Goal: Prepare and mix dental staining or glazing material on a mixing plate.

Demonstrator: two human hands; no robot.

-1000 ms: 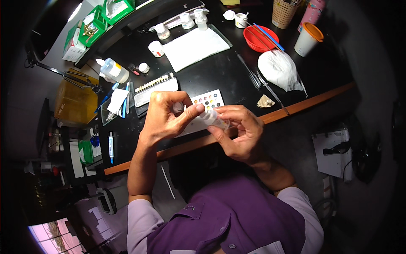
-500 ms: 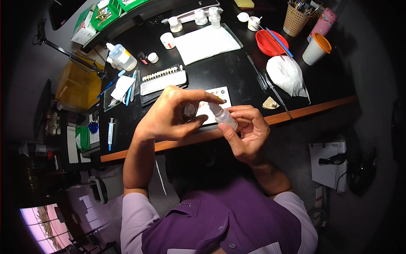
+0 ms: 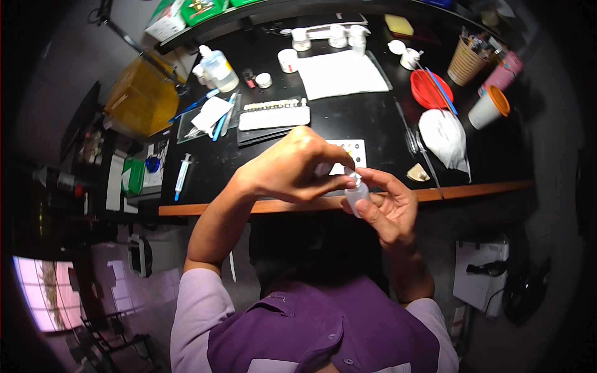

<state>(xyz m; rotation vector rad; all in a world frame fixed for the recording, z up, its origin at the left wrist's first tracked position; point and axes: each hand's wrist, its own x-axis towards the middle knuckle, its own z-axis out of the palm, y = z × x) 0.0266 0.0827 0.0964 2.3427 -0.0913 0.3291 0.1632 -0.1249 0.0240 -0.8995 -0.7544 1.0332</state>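
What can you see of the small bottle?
The small bottle looks like whitish translucent plastic, rounded, with a narrower top. The right hand grips its body near the table edge, top pointing mostly away from the person. The left hand is at its top; contact and cap are unclear.

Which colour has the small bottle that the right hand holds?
The small bottle is translucent white, seen best in the head view.

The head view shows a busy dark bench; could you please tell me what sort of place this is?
Probably a dental workshop: on the dark table are a rack of tooth-like shade tabs, a white palette with coloured spots and a slim syringe.
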